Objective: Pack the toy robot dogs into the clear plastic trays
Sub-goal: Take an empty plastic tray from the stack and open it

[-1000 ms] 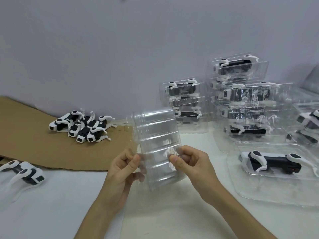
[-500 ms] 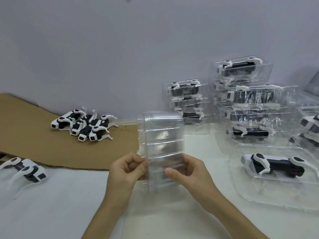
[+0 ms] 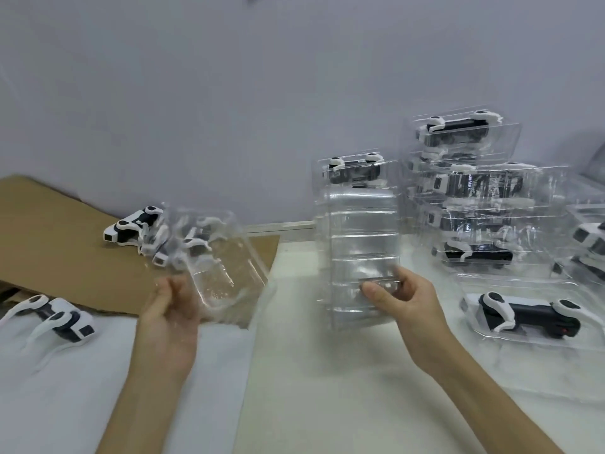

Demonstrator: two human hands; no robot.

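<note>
Both forearms reach forward over the white counter (image 3: pixel 327 388). The left hand (image 3: pixel 170 309) grips the near end of one empty clear plastic tray (image 3: pixel 222 257), which is tilted. The right hand (image 3: pixel 402 299) pinches a second, ribbed clear tray (image 3: pixel 360 231) and holds it upright, thumb in front.

One black-and-white toy robot dog (image 3: pixel 55 317) lies loose at the left. Another dog (image 3: pixel 527 316) lies in an open tray at the right. The pile of dogs (image 3: pixel 137 224) on the brown cardboard (image 3: pixel 59 250) cannot be counted.

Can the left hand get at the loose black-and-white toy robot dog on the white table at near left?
Probably not yet: the left hand grips a single clear plastic tray. Nothing lies between it and the black-and-white toy robot dog, so once the tray is set down, likely yes.
</note>
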